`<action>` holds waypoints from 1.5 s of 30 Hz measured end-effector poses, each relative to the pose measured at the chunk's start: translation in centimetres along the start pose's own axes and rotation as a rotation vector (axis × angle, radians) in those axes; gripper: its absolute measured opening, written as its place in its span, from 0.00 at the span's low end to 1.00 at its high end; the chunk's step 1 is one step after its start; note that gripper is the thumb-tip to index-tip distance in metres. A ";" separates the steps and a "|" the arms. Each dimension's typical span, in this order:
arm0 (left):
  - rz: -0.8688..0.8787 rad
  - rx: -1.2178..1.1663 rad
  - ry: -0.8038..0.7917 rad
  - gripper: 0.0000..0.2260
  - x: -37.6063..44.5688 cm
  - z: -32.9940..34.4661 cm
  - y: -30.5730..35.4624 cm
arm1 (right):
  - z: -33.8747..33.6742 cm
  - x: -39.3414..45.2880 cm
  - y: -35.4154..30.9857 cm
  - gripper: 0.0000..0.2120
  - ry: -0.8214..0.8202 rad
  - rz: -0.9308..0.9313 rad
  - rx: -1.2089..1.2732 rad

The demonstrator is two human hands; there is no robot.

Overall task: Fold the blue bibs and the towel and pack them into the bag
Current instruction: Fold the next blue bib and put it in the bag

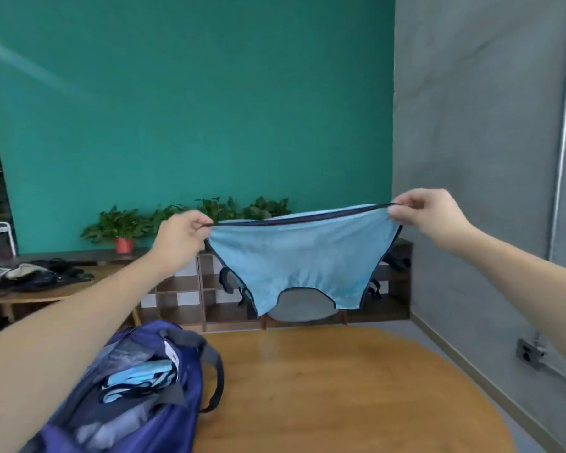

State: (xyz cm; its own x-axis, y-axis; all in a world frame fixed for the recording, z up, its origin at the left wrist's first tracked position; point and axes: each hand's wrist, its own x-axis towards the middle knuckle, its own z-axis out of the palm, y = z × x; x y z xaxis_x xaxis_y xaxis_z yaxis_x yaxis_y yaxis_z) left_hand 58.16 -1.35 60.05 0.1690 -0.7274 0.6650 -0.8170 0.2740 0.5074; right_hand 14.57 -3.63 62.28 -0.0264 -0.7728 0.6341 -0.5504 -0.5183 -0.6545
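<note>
while the left hand (180, 235) pinches one corner of the blue bib (303, 256), the right hand (420, 212) pinches the other

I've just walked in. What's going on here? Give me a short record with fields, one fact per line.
held item: blue bib, stretched out in the air above the table
left hand: left hand pinches the bib's dark top edge at one end
right hand: right hand pinches the same edge at the other end
bag: purple bag, open, on the table's near left
in the bag: folded blue pieces already inside
table: round wooden table
towel: cannot tell
background: potted plants along a green wall
</note>
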 end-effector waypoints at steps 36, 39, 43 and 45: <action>-0.313 0.093 -0.322 0.05 -19.4 26.6 -19.8 | 18.5 -16.3 31.9 0.06 -0.305 0.474 -0.137; -0.313 0.092 -0.338 0.05 -19.2 26.8 -20.2 | 18.4 -16.2 32.0 0.06 -0.309 0.469 -0.124; -0.139 0.274 -0.355 0.06 -19.6 27.5 -20.5 | 18.0 -16.6 32.0 0.08 -0.350 0.442 -0.149; -0.065 0.413 -0.327 0.06 -20.2 27.8 -20.3 | 17.5 -17.1 31.6 0.09 -0.365 0.425 -0.169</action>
State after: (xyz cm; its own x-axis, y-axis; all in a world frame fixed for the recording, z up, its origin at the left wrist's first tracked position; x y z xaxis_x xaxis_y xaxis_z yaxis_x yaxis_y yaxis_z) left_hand 56.04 -9.71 21.11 0.1000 -0.9108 0.4005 -0.9707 -0.0009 0.2403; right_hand 12.24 -13.18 23.50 -0.0019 -0.9918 0.1276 -0.6809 -0.0921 -0.7266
